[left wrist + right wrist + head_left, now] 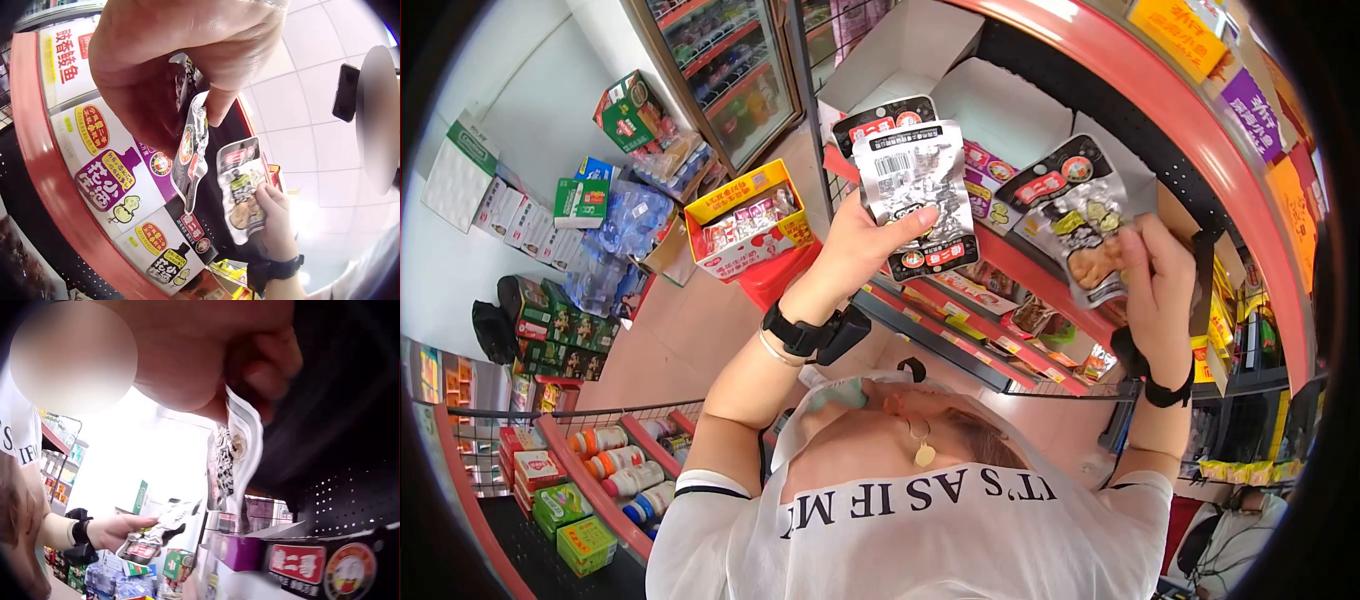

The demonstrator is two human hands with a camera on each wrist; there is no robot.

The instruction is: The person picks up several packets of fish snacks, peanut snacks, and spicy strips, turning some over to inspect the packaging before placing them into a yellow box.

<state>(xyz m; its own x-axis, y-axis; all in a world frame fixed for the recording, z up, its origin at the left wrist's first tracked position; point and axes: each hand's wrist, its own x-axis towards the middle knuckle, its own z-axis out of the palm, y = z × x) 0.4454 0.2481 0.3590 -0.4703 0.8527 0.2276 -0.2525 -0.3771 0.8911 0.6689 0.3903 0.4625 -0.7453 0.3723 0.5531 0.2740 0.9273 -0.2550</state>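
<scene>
My left hand (852, 248) grips a silver snack packet (915, 185), thumb across its barcoded back. Behind it, the black top of another packet (890, 115) shows above the first. In the left wrist view, the packet (195, 147) is seen edge-on beneath the fingers. My right hand (1162, 275) pinches a silver-and-black snack packet (1085, 225) by its side, its printed front with a picture of nuts facing up. Both hands are raised before a shelf with open white cartons (1015, 105). The right wrist view shows this packet (234, 453) from its edge.
A red shelf rail (1140, 60) curves over the cartons, with orange and purple boxes on top. Lower shelves hold more packaged snacks. At left stand a yellow carton of sweets (750, 222), wrapped bottles (635, 215) and a glass-door fridge (735, 80).
</scene>
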